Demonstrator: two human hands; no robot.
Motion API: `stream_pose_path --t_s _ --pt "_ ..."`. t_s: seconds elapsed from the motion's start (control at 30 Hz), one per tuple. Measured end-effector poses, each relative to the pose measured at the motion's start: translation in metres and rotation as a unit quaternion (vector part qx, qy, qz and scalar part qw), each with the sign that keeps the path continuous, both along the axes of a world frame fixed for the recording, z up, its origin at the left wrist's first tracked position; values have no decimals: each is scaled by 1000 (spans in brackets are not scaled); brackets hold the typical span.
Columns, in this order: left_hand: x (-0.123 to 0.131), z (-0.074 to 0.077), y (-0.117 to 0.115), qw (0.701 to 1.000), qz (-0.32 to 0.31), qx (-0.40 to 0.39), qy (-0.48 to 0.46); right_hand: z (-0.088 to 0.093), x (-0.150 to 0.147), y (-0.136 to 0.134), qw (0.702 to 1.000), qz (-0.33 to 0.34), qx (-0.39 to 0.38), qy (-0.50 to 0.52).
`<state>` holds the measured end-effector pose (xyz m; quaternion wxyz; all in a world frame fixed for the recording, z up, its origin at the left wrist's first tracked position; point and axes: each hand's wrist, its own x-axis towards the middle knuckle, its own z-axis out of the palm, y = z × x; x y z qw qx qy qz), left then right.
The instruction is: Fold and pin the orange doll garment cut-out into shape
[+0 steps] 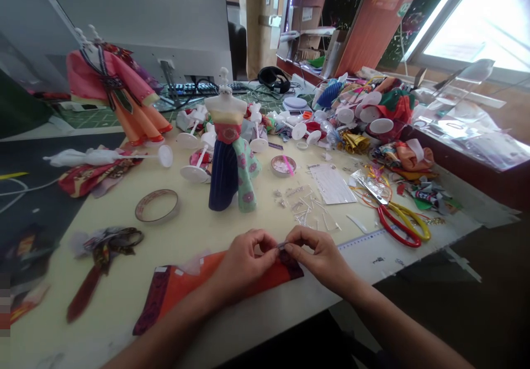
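A strip of orange cloth (186, 285) with dark purple patterned ends lies along the table's front edge, small white patches on its upper edge. My left hand (248, 256) rests over it, thumb and forefinger pinching the dark upper edge near its right end. Close beside it, my right hand (312, 250) pinches the same spot, and the fingertips nearly meet. The fingers partly cover what they grip. Just beyond my hands stands a small dress form (226, 110) wearing a red band, a navy pleated skirt and a green flowered panel.
A tape roll (156, 206) and a dark ribbon bow (103, 256) lie on the left. Red- and yellow-handled scissors (399, 225) and a ruler (360, 242) sit on the right. Bead strips (312, 209) lie mid-table. Behind are doll stands, fabric heaps and a monitor (141, 16).
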<state>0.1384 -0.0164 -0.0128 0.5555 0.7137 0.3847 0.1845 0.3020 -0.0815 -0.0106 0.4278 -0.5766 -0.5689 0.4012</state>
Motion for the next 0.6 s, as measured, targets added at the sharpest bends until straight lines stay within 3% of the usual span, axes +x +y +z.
stream_pose_path --t_s 0.6 --pt "-9 -7 1 998 -2 -35 -45 -3 -12 8 999 -15 -28 13"
